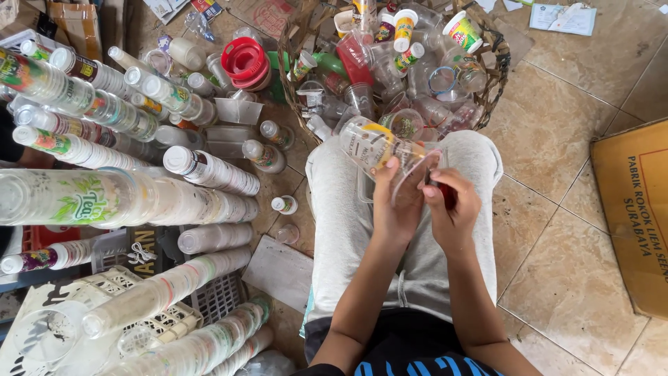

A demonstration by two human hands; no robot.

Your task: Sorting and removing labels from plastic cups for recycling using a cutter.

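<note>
1. Left hand [394, 205] wrapped around a clear plastic cup [376, 147] with printed markings, thumb up along its side, fingers curled behind it; cup tilted on its side above the lap in grey trousers [348, 230]
2. Right hand [451, 209] just beside the left, fingertips pressed together in a pinch on a small dark red-and-black object [445, 193] near the cup's rim; kind of object too hidden to tell
3. Directly ahead of the knees, a woven basket [497, 66] heaped with loose cups, small bottles and lids
4. On the left, long nested stacks of clear cups [104, 198] lying sideways, some over a white plastic crate [174, 317]
5. Red lids [245, 59] stacked beside the basket
6. Flattened cardboard box [637, 209] on the tiled floor, far right
</note>
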